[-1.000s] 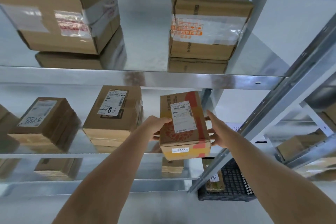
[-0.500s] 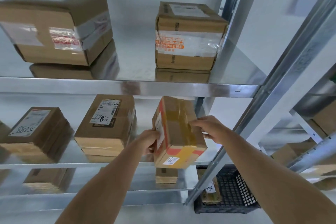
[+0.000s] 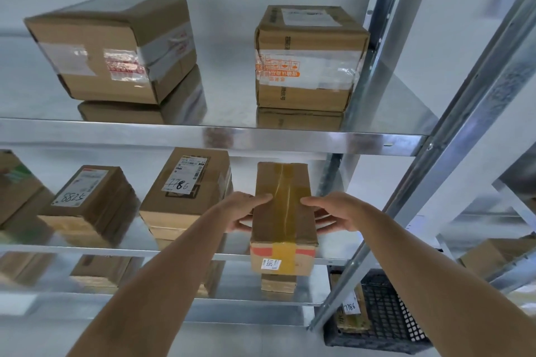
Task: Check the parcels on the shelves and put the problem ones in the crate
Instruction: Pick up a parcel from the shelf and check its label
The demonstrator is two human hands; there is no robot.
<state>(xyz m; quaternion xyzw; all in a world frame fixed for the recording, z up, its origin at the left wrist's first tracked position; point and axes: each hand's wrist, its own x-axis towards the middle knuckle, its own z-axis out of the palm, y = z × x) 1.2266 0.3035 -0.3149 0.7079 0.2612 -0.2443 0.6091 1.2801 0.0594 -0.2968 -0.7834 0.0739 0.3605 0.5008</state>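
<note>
**op_far:** Since the head view is the only one I've got, here's what it gives me. My left hand [image 3: 246, 213] and right hand [image 3: 333, 214] are clamped on the two long sides of the narrow parcel [image 3: 282, 211], thumbs curled over the taped face, fingers wrapped underneath. It's lifted just off the front lip of the middle shelf [image 3: 333, 260], tape seam up, small sticker on the near end facing me. How do I finish checking this one properly?

**shelfrat:** I'd say you're mid-inspection, so don't rush it. Keep both palms flat on the sides so the cardboard doesn't buckle, and roll it slowly one face at a time. The tape strip looks wrinkly but I can't tell from here if it's actually split.

**op_far:** And if it's a dud?

**shelfrat:** The black crate [image 3: 385, 319] is low on your right, past the upright post [image 3: 377, 243], and it already has a parcel marked 7786 [image 3: 351, 310] in it. Swing wide of that post and set yours beside that one. The shelved box marked 7786 [image 3: 185, 182] sits near your left wrist, so watch your elbow, and compare that sticker number before deciding anything
</note>
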